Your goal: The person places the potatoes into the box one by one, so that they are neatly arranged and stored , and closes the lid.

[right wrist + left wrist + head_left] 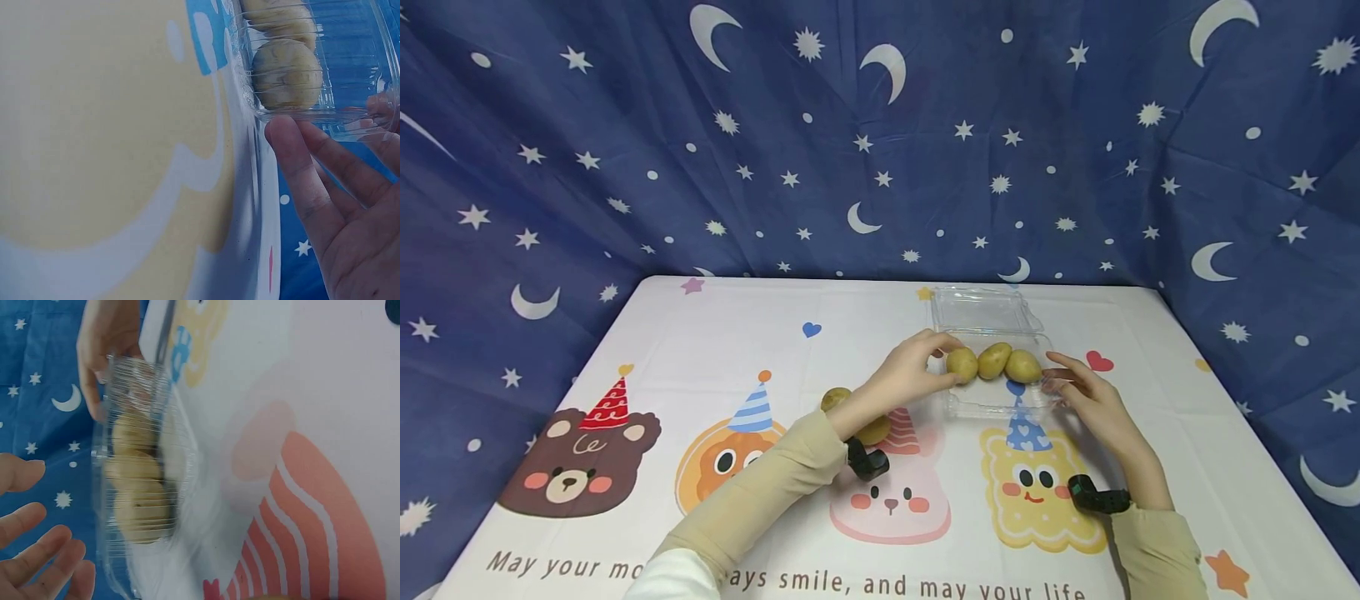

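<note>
A clear plastic clamshell box [1000, 408] lies on the table with its lid [981, 310] folded back. Three potatoes sit in a row inside: a left one [962, 365], a middle one [994, 360] and a right one [1023, 367]. My left hand [917, 367] is at the box's left end, beside the left potato. In the left wrist view its fingers [47, 556] are spread and apart from the potatoes. At the right end, my right hand [1093, 408] holds the box's side, its thumb [290, 140] against the wall; other fingertips show through the plastic.
Two more potatoes lie on the table, one potato [836, 398] behind my left forearm and another potato [874, 431] near the wrist. A white printed tablecloth [737, 333] covers the table. A blue starry curtain [820, 208] hangs behind its far edge.
</note>
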Available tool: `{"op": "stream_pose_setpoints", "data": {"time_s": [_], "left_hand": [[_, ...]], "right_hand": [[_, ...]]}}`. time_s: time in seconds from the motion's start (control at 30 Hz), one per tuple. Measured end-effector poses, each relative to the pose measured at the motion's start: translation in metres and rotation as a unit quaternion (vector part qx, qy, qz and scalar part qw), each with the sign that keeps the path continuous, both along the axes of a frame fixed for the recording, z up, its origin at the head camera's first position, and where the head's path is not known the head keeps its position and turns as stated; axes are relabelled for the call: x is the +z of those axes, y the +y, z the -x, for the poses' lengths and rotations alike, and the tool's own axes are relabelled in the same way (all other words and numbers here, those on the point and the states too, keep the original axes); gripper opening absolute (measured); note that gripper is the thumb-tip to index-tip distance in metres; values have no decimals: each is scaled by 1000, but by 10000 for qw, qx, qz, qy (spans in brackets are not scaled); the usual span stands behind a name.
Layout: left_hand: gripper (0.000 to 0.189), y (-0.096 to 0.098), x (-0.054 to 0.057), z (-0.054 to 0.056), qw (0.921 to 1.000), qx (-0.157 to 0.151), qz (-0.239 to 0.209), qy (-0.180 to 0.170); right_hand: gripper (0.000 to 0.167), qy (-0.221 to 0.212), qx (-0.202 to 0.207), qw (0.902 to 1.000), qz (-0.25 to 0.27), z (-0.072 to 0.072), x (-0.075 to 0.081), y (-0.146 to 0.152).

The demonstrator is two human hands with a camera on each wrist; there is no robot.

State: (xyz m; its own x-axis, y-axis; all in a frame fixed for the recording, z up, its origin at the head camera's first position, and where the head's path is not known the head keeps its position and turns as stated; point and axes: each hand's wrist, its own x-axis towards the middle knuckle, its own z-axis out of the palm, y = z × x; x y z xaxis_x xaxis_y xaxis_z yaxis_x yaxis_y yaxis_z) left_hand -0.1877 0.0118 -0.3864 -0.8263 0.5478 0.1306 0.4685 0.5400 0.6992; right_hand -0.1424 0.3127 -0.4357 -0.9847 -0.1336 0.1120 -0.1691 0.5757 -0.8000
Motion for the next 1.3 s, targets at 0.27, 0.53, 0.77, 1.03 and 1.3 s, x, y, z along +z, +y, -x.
{"op": "stream_pose_setpoints", "data": {"time_s": [0.27,0.53,0.77,1.03,1.3], "left_hand": [[45,-21,8,-12,9986,120,-417,-313],[44,-40,11,-20,9974,335,-548,-333],[43,-61,11,-27,9953,577,-689,-350],[41,-89,9,-34,9901,910,-958,-478],[42,-113,1,-38,9832,1183,-1205,-697]], "right_hand": [[45,-38,-35,10000,-67,1,-1,-1],[45,-17,-44,10000,-34,1,-1,0],[47,-111,-29,9999,8,0,-1,-1],[45,-74,-68,9999,-36,0,0,-1],[45,-70,-40,10000,-41,0,0,-1]]}}
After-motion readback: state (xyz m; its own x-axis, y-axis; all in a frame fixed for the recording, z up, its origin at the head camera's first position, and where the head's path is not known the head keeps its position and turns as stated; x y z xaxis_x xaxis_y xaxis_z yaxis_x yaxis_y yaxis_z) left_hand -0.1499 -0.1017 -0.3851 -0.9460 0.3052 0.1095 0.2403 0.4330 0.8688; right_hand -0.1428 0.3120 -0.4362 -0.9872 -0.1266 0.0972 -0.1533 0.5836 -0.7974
